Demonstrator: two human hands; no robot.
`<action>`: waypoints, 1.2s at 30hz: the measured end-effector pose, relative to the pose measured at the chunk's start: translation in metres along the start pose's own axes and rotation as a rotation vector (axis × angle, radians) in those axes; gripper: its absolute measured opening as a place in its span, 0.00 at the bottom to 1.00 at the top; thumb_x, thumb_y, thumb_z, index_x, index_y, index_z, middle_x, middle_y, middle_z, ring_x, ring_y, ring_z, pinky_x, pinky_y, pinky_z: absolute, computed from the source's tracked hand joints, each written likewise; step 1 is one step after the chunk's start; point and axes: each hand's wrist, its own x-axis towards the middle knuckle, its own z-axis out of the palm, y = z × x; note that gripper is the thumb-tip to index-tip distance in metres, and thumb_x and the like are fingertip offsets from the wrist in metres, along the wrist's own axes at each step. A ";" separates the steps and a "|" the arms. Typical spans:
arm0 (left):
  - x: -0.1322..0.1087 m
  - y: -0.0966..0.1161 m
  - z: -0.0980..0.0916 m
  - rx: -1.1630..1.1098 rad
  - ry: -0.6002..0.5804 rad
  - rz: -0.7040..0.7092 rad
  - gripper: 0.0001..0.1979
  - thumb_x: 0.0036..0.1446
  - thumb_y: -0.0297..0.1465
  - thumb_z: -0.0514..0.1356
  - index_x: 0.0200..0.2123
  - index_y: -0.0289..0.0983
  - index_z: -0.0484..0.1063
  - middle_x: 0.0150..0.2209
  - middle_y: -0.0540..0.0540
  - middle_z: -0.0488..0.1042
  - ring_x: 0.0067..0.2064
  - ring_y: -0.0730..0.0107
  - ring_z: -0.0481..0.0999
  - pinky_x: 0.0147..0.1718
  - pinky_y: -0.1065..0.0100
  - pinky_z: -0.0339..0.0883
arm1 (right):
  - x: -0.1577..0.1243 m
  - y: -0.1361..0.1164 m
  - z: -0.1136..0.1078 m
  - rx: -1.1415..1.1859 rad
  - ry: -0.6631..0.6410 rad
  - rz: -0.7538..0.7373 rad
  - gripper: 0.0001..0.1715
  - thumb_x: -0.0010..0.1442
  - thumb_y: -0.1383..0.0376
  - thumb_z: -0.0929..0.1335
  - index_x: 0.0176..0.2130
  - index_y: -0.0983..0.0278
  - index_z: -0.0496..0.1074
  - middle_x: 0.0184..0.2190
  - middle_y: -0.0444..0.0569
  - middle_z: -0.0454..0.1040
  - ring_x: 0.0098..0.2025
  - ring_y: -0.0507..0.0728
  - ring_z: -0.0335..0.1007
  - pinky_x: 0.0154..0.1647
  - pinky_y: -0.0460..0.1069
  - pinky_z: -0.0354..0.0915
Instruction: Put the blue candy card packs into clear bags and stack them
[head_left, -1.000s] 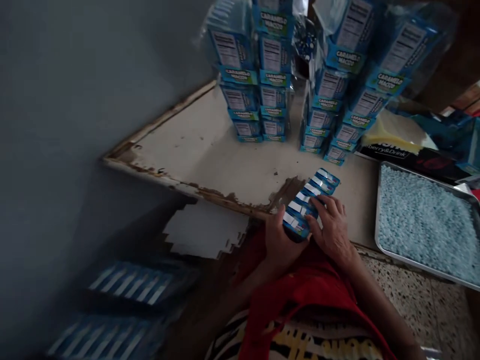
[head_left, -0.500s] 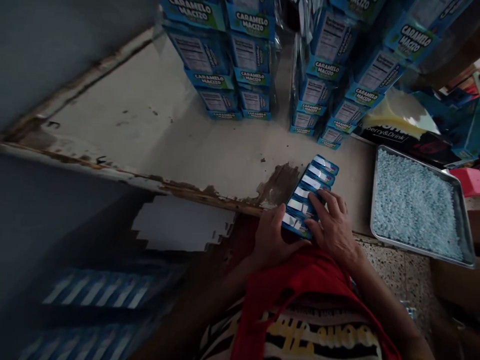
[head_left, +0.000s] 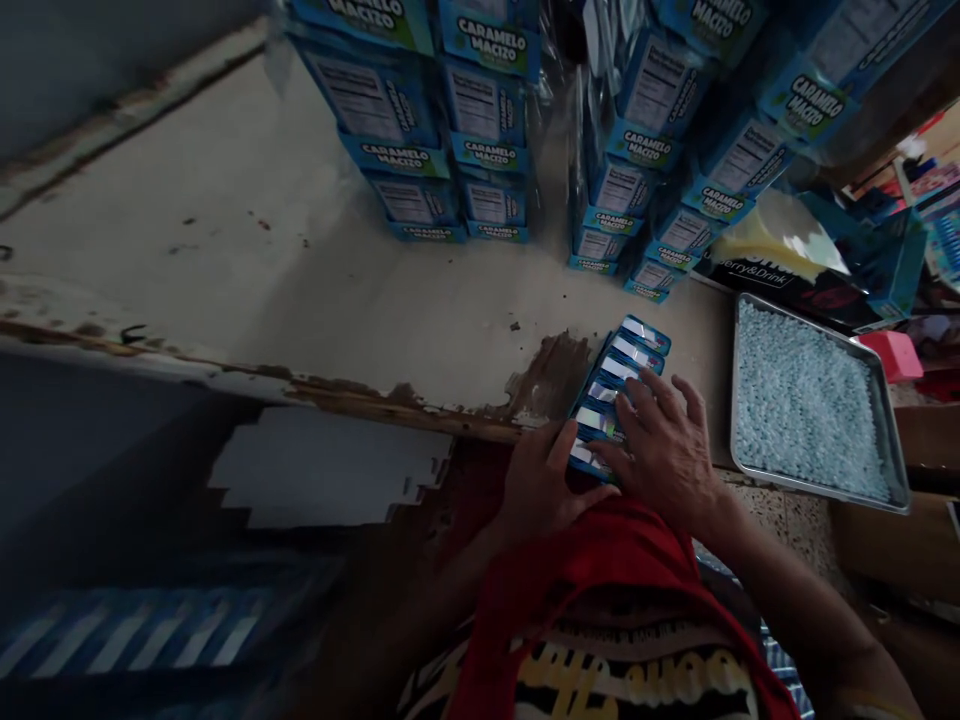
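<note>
Blue packets (head_left: 619, 370), left hand (head_left: 534, 480) grasping near end, right hand (head_left: 670, 455) atop, fingers now spread wider

The right hand (head_left: 671, 455) has spread its fingers (head_left: 662, 393), the thumb (head_left: 613, 461) reaching farther over the blue packets (head_left: 619, 369).

Your chipped worktop (head_left: 420, 330) bears blue packs (head_left: 602, 392) at its edge, stacked boxes (head_left: 484, 105), a black carton (head_left: 799, 296) and metal tray (head_left: 893, 440).

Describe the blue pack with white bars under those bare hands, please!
Find the big cream table with chipped brown edges. This pack is at its near edge. Striped blue packs show lower left, but the left hand and right hand touch only this.
</note>
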 end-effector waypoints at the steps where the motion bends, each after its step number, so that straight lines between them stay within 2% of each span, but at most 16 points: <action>1: -0.001 -0.003 -0.001 -0.022 -0.009 0.010 0.50 0.49 0.60 0.74 0.64 0.36 0.64 0.55 0.31 0.78 0.53 0.42 0.81 0.53 0.49 0.75 | -0.001 0.004 -0.001 0.042 0.007 0.028 0.25 0.72 0.47 0.68 0.55 0.61 0.79 0.59 0.56 0.79 0.68 0.68 0.66 0.71 0.64 0.58; 4: -0.004 -0.013 -0.009 -0.137 -0.129 -0.099 0.57 0.39 0.66 0.74 0.62 0.36 0.66 0.54 0.32 0.79 0.53 0.39 0.82 0.52 0.48 0.78 | -0.006 0.016 0.000 0.167 0.037 0.140 0.28 0.72 0.43 0.67 0.58 0.57 0.79 0.63 0.53 0.76 0.66 0.67 0.68 0.66 0.63 0.63; 7: -0.005 -0.024 -0.022 -0.227 -0.278 -0.306 0.70 0.31 0.69 0.74 0.70 0.35 0.59 0.60 0.28 0.76 0.59 0.32 0.79 0.55 0.44 0.77 | -0.008 0.020 0.008 0.142 0.048 0.209 0.35 0.73 0.41 0.65 0.66 0.58 0.73 0.71 0.55 0.67 0.72 0.70 0.60 0.70 0.67 0.59; 9: -0.002 -0.031 -0.029 -0.255 -0.346 -0.361 0.73 0.35 0.67 0.74 0.75 0.35 0.53 0.66 0.26 0.71 0.65 0.29 0.75 0.58 0.42 0.75 | -0.007 0.020 0.015 0.084 0.025 0.203 0.36 0.73 0.41 0.64 0.68 0.58 0.72 0.73 0.56 0.65 0.75 0.72 0.56 0.74 0.69 0.53; 13: 0.007 -0.039 -0.035 -0.245 -0.439 -0.302 0.59 0.52 0.62 0.70 0.77 0.41 0.53 0.70 0.30 0.69 0.68 0.35 0.73 0.60 0.46 0.75 | 0.002 0.025 0.016 -0.008 -0.026 0.106 0.35 0.72 0.41 0.65 0.68 0.56 0.71 0.70 0.53 0.70 0.76 0.71 0.53 0.78 0.70 0.42; 16: 0.011 -0.041 -0.036 -0.204 -0.394 -0.153 0.57 0.52 0.64 0.68 0.75 0.42 0.57 0.67 0.32 0.73 0.64 0.36 0.77 0.56 0.47 0.77 | 0.010 0.043 0.008 -0.023 -0.065 0.047 0.32 0.72 0.39 0.63 0.63 0.53 0.76 0.73 0.48 0.66 0.77 0.70 0.51 0.79 0.69 0.41; 19: 0.013 -0.043 -0.041 -0.184 -0.317 0.004 0.57 0.52 0.66 0.66 0.75 0.42 0.55 0.62 0.32 0.76 0.61 0.38 0.79 0.54 0.49 0.78 | 0.014 0.057 0.007 -0.016 -0.069 0.101 0.36 0.71 0.36 0.62 0.64 0.52 0.76 0.77 0.48 0.59 0.77 0.69 0.51 0.78 0.68 0.44; 21: 0.013 -0.045 -0.045 -0.164 -0.303 0.033 0.57 0.54 0.65 0.66 0.76 0.42 0.53 0.62 0.32 0.76 0.61 0.39 0.79 0.55 0.50 0.77 | 0.014 0.059 0.012 -0.024 -0.083 0.137 0.38 0.71 0.36 0.63 0.67 0.52 0.73 0.77 0.49 0.59 0.78 0.70 0.49 0.78 0.68 0.44; 23: 0.015 -0.048 -0.048 -0.123 -0.308 0.004 0.56 0.56 0.64 0.66 0.77 0.42 0.53 0.63 0.33 0.76 0.61 0.39 0.79 0.54 0.50 0.77 | 0.014 0.059 0.017 -0.016 -0.102 0.151 0.36 0.72 0.38 0.63 0.67 0.52 0.73 0.76 0.49 0.61 0.78 0.71 0.49 0.78 0.70 0.44; 25: 0.016 -0.050 -0.051 -0.089 -0.296 -0.004 0.54 0.57 0.62 0.67 0.76 0.42 0.53 0.62 0.33 0.76 0.59 0.39 0.79 0.53 0.51 0.77 | 0.015 0.062 0.021 0.038 -0.103 0.161 0.33 0.73 0.39 0.62 0.65 0.51 0.75 0.75 0.48 0.62 0.77 0.70 0.51 0.76 0.69 0.49; 28: 0.023 -0.052 -0.053 -0.068 -0.246 0.070 0.51 0.59 0.58 0.68 0.76 0.43 0.54 0.59 0.34 0.78 0.57 0.42 0.80 0.53 0.52 0.76 | 0.021 0.071 0.024 0.124 -0.072 0.187 0.34 0.75 0.40 0.59 0.65 0.52 0.75 0.76 0.50 0.61 0.75 0.69 0.55 0.72 0.67 0.57; 32: 0.033 -0.053 -0.058 -0.050 -0.174 0.129 0.45 0.64 0.54 0.66 0.77 0.45 0.55 0.56 0.36 0.79 0.54 0.46 0.80 0.53 0.54 0.75 | 0.030 0.076 0.029 0.084 -0.053 0.201 0.37 0.73 0.39 0.62 0.69 0.53 0.71 0.75 0.52 0.62 0.76 0.73 0.54 0.75 0.72 0.49; 36: 0.036 -0.053 -0.058 -0.042 -0.156 0.111 0.43 0.64 0.52 0.67 0.76 0.47 0.58 0.55 0.37 0.79 0.53 0.47 0.80 0.53 0.54 0.74 | 0.040 0.065 0.028 0.055 -0.074 0.143 0.37 0.71 0.38 0.65 0.67 0.56 0.72 0.70 0.54 0.69 0.76 0.73 0.52 0.78 0.73 0.42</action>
